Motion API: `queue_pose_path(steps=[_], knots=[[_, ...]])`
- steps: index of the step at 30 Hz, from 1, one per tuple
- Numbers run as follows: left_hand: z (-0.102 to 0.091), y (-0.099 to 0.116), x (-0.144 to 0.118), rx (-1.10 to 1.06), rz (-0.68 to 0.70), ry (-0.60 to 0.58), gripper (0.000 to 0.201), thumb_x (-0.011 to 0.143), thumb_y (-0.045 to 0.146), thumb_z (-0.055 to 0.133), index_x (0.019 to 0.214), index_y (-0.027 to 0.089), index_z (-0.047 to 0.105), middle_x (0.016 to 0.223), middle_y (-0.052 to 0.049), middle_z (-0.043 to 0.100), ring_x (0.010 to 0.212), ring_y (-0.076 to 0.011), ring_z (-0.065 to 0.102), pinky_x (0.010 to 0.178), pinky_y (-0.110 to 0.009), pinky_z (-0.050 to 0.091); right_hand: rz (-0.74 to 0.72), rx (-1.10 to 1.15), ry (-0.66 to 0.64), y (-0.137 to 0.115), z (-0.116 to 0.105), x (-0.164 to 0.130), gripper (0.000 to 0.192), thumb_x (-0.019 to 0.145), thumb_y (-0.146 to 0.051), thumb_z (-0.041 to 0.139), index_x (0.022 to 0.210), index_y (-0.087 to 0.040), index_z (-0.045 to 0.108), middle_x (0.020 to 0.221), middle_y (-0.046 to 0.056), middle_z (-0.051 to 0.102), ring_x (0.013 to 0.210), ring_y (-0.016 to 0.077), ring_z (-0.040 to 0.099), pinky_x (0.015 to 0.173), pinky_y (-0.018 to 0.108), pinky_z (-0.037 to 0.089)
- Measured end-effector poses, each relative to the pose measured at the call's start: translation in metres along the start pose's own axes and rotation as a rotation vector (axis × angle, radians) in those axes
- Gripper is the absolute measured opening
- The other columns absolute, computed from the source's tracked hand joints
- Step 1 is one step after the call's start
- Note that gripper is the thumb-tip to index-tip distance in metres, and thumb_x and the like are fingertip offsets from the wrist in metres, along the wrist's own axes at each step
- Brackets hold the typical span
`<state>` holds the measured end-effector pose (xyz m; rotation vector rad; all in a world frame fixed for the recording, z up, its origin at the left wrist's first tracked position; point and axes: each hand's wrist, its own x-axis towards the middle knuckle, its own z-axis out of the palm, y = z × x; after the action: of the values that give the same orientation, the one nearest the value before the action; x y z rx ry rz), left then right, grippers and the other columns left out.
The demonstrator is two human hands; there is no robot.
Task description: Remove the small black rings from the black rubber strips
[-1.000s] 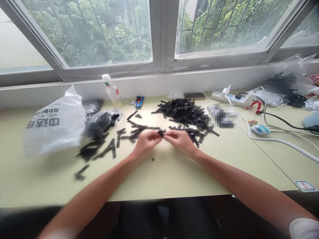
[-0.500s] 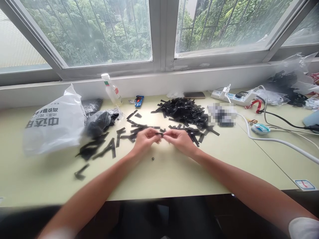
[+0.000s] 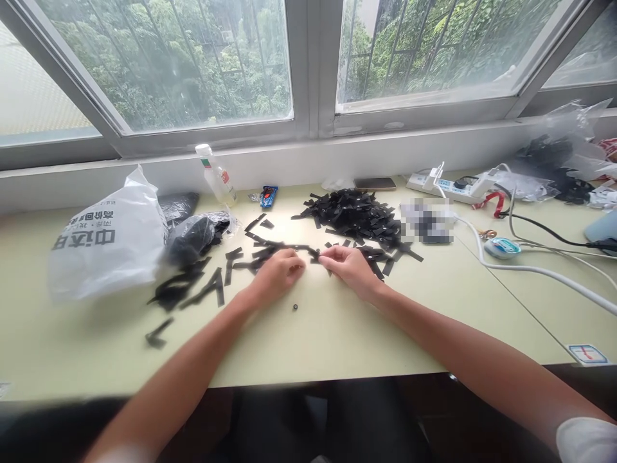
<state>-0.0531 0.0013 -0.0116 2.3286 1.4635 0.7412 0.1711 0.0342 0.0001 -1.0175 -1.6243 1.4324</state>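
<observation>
Basically, one small black strip (image 3: 314, 253) is at the right hand's fingertips, centre of the table, just near of the big pile. Right hand (image 3: 351, 267) looks clamped on it, thumb against finger. Left hand (image 3: 278, 275) is just beside, apart from the right, fingers curled in; can't tell if anything's inside. Step in hand reads as fingertip work on a single piece. Next move seems to call for a fine pinch, as strips overlap and could drag along.

Near of the hands, alone: a small dark ring (image 3: 295, 307). Far and right, the strip pile (image 3: 357, 215); left, loose strips (image 3: 219, 286), scattered, some overlapping.

Outward on the pale yellow table (image 3: 337, 347): far left, white bag (image 3: 108, 247), clear bag (image 3: 193, 235) with dark contents, bottle (image 3: 216, 177), blue wrapper (image 3: 268, 197). Far middle, phone (image 3: 375, 184). Right, power strip (image 3: 450, 188), red strap (image 3: 492, 203), round tub (image 3: 502, 248), white cable (image 3: 535, 273).

Room: grey-framed window (image 3: 424, 58) along the far side, bars and greenery outside, daylight glare on the table.
</observation>
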Motion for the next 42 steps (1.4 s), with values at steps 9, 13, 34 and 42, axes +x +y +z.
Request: queue_pose_path(steps=[9,13,34,42], knots=[[-0.006,0.004,-0.001,-0.047,-0.062,-0.016,0.018,0.096,0.026,0.051,0.095,0.019,0.067,0.094,-0.006,0.065,0.080,-0.0188,0.060,0.073,-0.034,0.049,-0.012,-0.014,-0.009,0.002,0.000,0.001,0.027,0.080,-0.043,0.069,0.088,-0.017,0.071,0.078,0.002,0.066,0.062,0.0121,0.051,0.057,0.027,0.038],[-0.006,0.002,-0.002,-0.046,-0.103,0.074,0.029,0.098,0.024,0.045,0.115,0.018,0.067,0.102,-0.008,0.066,0.084,-0.0192,0.062,0.077,-0.035,0.050,-0.008,-0.012,-0.013,0.002,-0.001,0.001,0.030,0.080,-0.046,0.068,0.089,-0.017,0.071,0.078,0.003,0.066,0.063,0.0127,0.052,0.056,0.027,0.038],[0.003,-0.004,0.001,0.103,-0.113,0.108,0.032,0.095,0.030,0.052,0.121,0.018,0.065,0.100,-0.008,0.060,0.095,-0.0230,0.058,0.081,-0.036,0.050,0.022,-0.039,0.060,-0.001,0.001,0.000,0.034,0.079,-0.051,0.070,0.087,-0.018,0.070,0.071,0.001,0.063,0.059,0.0133,0.050,0.053,0.027,0.036],[0.003,-0.004,0.002,0.025,-0.092,0.096,0.025,0.097,0.030,0.049,0.106,0.019,0.070,0.095,-0.007,0.060,0.086,-0.0201,0.059,0.077,-0.034,0.050,0.020,-0.034,0.057,-0.001,0.001,0.001,0.034,0.078,-0.051,0.070,0.087,-0.018,0.069,0.069,0.001,0.062,0.059,0.0136,0.050,0.053,0.028,0.036]])
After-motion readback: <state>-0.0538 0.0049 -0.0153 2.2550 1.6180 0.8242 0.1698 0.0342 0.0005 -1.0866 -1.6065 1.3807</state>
